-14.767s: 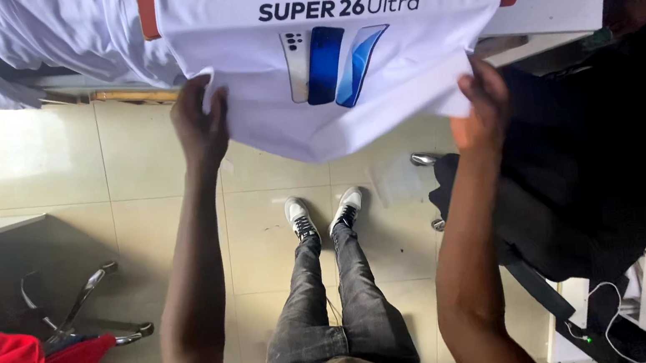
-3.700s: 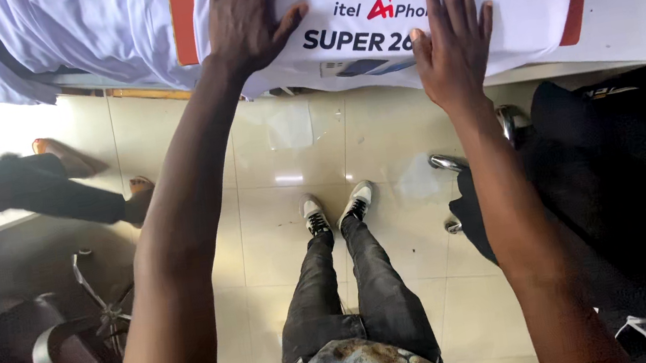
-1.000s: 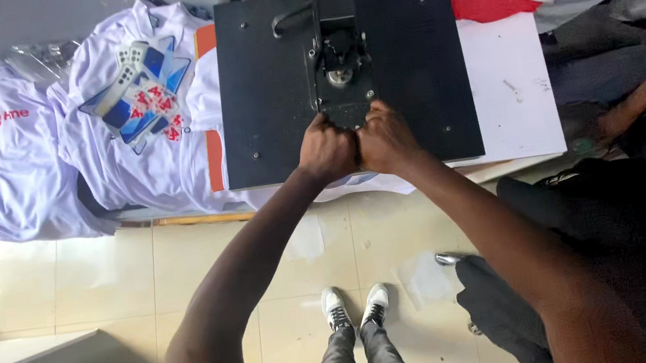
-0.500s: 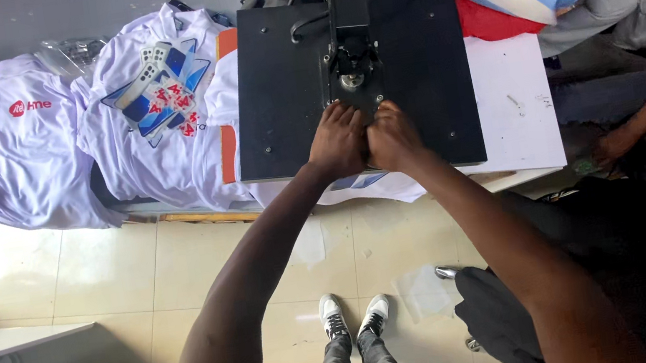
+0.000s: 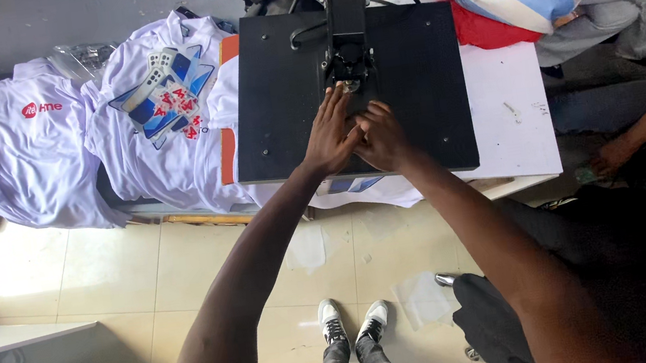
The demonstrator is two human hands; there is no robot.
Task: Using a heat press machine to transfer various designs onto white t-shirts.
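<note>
- On top of the flat black square metal plate of a heat press (image 5: 279, 112), the left hand (image 5: 330, 131) and right hand (image 5: 381, 141) lie side by side, touching, palms down.
- Both hands are loosely flattened, gripping nothing.
- A white garment with an orange stripe (image 5: 367, 194) pokes out beneath the plate's near edge.
- White printed T-shirts (image 5: 156, 129) lie spread just beside the press, to its left.
- Another person's hand (image 5: 608, 158) rests at the far right.

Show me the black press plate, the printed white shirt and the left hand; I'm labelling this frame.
black press plate (image 5: 419, 84), head view, bare right half.
printed white shirt (image 5: 156, 129), head view, its print.
left hand (image 5: 331, 134), head view, back of hand.
</note>
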